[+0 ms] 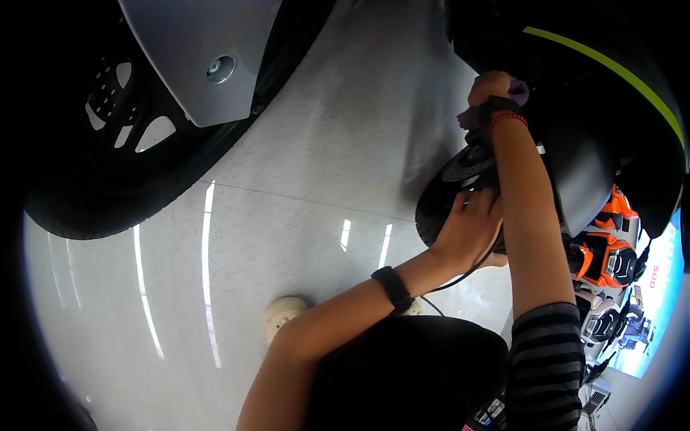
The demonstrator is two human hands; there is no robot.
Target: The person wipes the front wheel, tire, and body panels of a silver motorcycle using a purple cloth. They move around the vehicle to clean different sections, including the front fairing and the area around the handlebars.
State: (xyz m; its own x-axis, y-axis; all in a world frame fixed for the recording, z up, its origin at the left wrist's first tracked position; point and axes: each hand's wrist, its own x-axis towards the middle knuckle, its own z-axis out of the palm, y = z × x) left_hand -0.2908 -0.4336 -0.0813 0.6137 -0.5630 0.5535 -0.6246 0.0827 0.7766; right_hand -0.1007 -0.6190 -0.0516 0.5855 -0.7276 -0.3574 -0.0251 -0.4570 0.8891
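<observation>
My right hand (489, 89) is closed around a crumpled purple cloth (468, 118), beside the dark lower bodywork (566, 102) of a scooter. Cloth sticks out on both sides of this hand. Lower down, my left hand (470, 229) grips the tyre of the scooter's wheel (431, 207), fingers on the near side and thumb lower down. My right forearm crosses in front and hides part of the wheel. A perforated brake disc (468, 164) shows above my left fingers. One thin black cable (466, 276) runs past my left wrist.
Another scooter's wheel (178, 183) and grey fender (199, 32) stand at upper left. A cream perforated shoe (284, 314) is on the glossy floor (302, 161) below. Orange scooters (604, 258) and a bright display panel (655, 301) are at right.
</observation>
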